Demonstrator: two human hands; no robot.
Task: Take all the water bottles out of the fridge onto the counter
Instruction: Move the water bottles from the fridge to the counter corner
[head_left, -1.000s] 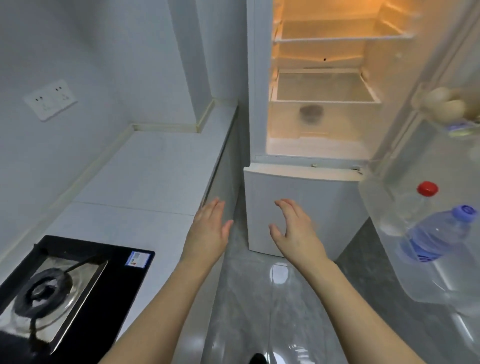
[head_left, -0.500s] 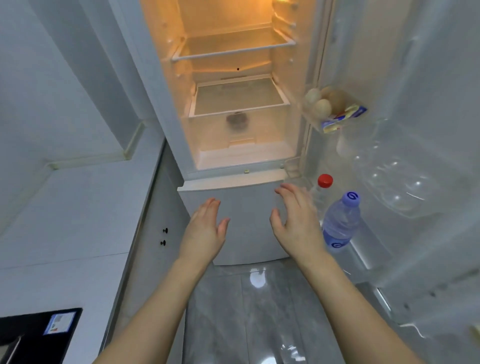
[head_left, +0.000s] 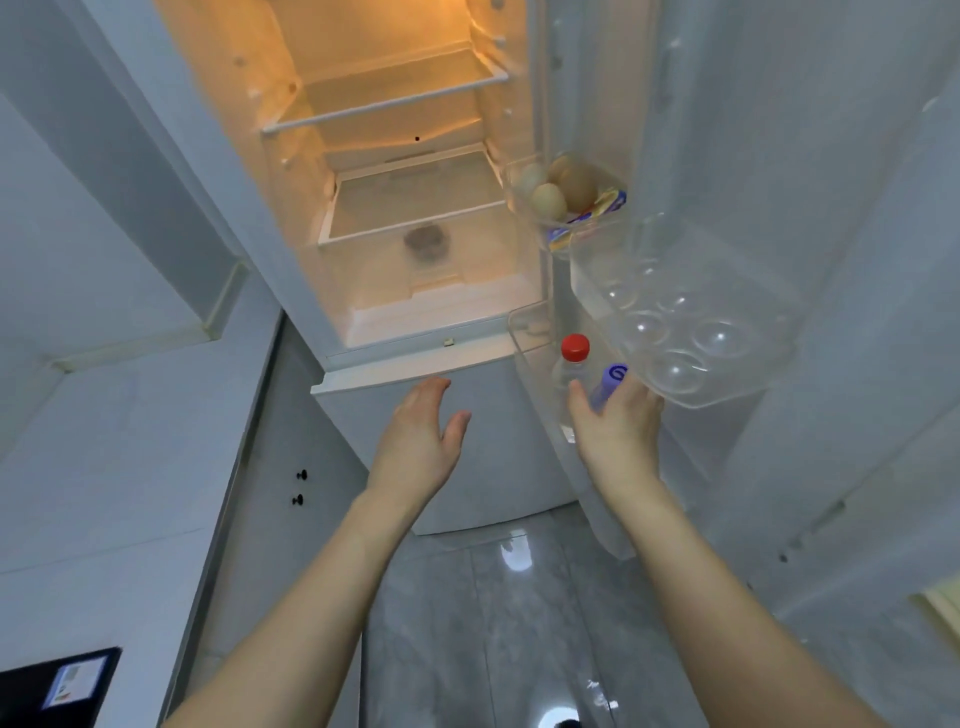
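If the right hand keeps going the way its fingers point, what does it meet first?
Most likely the purple-capped bottle in the door shelf: the right hand is already at it, though contact is unclear.

My right hand (head_left: 618, 426) hides most of the purple-capped bottle (head_left: 609, 384), so I can't tell whether it's gripped.

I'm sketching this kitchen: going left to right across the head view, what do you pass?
Stove corner → counter → cabinet knobs → left hand → red-capped bottle → right hand → clear egg tray.
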